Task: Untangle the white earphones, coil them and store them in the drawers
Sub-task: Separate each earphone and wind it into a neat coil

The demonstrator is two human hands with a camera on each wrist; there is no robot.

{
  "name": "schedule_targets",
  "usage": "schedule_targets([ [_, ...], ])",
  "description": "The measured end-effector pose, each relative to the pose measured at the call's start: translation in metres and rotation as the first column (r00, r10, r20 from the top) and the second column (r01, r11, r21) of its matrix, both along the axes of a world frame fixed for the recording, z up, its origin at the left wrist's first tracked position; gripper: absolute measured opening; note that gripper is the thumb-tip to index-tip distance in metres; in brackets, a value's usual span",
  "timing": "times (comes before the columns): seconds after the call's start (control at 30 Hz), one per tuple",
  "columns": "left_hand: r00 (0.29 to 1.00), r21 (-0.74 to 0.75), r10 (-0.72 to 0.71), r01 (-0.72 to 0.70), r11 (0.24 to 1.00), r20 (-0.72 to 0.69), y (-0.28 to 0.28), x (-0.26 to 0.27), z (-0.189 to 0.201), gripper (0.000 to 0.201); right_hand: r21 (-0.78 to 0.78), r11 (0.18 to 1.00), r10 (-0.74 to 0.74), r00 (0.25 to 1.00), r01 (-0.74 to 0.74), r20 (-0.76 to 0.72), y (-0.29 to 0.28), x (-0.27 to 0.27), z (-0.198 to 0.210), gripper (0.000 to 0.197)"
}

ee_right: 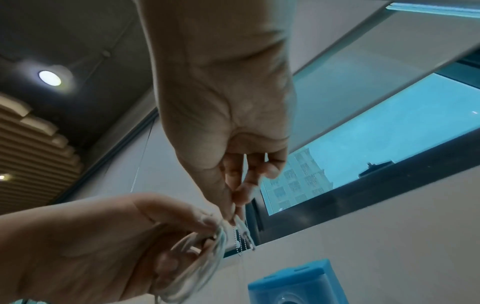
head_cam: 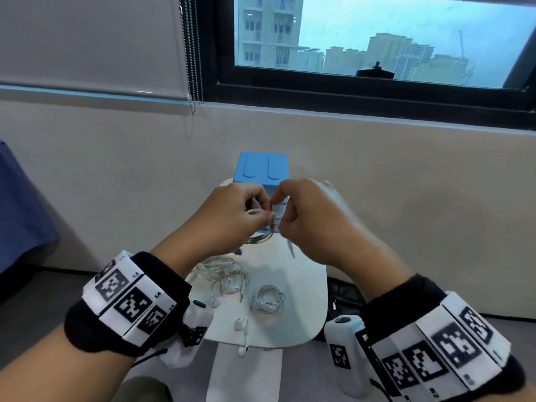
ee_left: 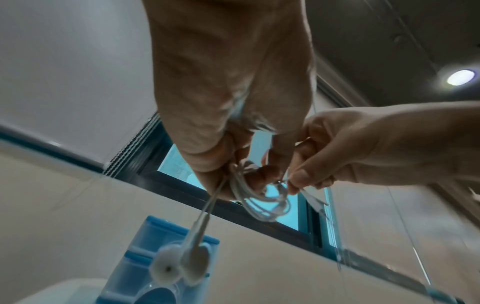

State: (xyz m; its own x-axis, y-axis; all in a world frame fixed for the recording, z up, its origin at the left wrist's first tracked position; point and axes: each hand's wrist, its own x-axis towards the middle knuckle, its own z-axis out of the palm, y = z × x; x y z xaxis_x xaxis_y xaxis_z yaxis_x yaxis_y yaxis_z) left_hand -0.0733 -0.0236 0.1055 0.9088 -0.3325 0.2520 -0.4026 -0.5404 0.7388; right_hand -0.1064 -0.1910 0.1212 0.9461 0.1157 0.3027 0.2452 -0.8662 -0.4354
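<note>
Beneath a dark-framed window (head_cam: 377,39), a small white table (head_cam: 304,285) stands against the beige wall. Coiled white earphones (head_cam: 259,237) hang in the air above it, in front of the blue drawers (head_cam: 262,169). Left hand (head_cam: 232,216) grips the coil, its two earbuds (ee_left: 179,265) dangling below. Right hand (head_cam: 313,221) pinches the cable's loose end (plug blurred). On the table lie a tangled set (head_cam: 223,275), a second coil (head_cam: 268,300) and loose earbuds (head_cam: 242,326).
</note>
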Motion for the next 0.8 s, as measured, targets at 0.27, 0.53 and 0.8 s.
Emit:
schedule_targets([
  [0.27,0.937,-0.55,-0.271,0.109,0.828,-0.223,0.007,-0.004,0.01,0.012,0.363,0.924,0.046,0.977,-0.121,0.207,0.001,-0.001,0.009,0.02],
  [0.53,0.978,-0.688,-0.188,0.079,0.721,-0.085,-0.003,-0.01,0.005,0.004,0.891,0.448,0.142,0.99,-0.079,0.016,-0.001,-0.007,0.016,0.027],
  [0.8,0.986,-0.558,-0.054,0.135,0.819,0.16,-0.003,-0.012,0.009,0.008,0.964,0.235,0.351,0.914,0.125,-0.204,-0.009,-0.01,0.018,0.026],
])
